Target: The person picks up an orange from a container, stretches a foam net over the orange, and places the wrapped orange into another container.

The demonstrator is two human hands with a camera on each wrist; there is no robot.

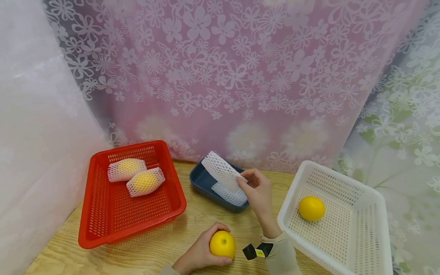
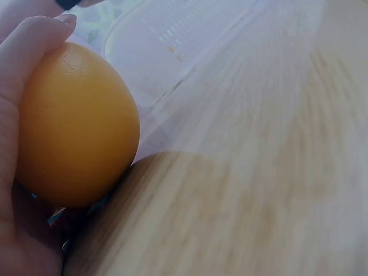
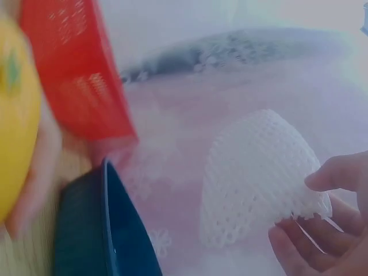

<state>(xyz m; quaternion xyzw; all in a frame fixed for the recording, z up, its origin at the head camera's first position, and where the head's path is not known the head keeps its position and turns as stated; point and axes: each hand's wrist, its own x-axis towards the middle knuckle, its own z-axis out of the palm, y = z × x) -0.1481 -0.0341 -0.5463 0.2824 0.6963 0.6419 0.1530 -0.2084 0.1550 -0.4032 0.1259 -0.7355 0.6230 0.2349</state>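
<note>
In the head view my left hand (image 1: 203, 250) grips a yellow orange-like fruit (image 1: 222, 245) near the table's front edge, thumb and fingers curled round its sides. The fruit (image 2: 77, 126) fills the left of the left wrist view. My right hand (image 1: 256, 191) pinches one end of a white foam net sleeve (image 1: 220, 168) over the dark blue tray (image 1: 203, 181). The right wrist view shows the thumb on one side of the sleeve (image 3: 259, 178) and fingers on the other. A second foam net sleeve (image 1: 228, 194) lies in the tray.
To the left, a red basket (image 1: 137, 225) holds two yellow fruits in foam nets (image 1: 146, 182). A white basket (image 1: 371, 229) on the right holds one bare yellow fruit (image 1: 311, 208). Behind the wooden table (image 1: 165, 244) hangs a pink flowered curtain (image 1: 213, 95).
</note>
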